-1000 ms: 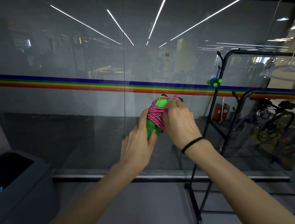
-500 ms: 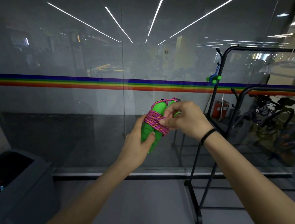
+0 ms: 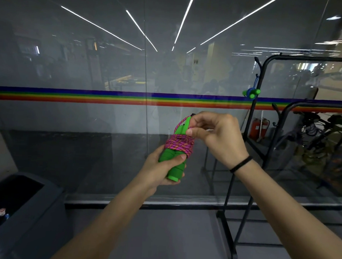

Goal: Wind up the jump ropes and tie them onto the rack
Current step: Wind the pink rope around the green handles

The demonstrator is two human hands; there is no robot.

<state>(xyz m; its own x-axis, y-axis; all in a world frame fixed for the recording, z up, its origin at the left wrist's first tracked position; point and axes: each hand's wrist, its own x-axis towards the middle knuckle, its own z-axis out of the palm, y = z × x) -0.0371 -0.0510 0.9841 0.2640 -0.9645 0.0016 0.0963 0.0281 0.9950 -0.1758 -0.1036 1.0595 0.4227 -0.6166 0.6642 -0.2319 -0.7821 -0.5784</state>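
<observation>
The left hand (image 3: 160, 168) gripped the upright pair of green foam handles (image 3: 175, 170) low, while the right hand (image 3: 218, 139), nearer the black metal rack (image 3: 249, 121) to its right, pinched the end of the pink braided cord (image 3: 179, 143) just above.

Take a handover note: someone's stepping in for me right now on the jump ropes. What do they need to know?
The left hand grips the lower end of the paired green handles.
The right hand pinches a strand of the pink rope at the handle tops.
The rope is wound round the handles, held left of the black rack.
Done: winding looks nearly complete; a second jump rope hangs on the rack.
Left: secure the strand, then tie this bundle onto the rack.
</observation>
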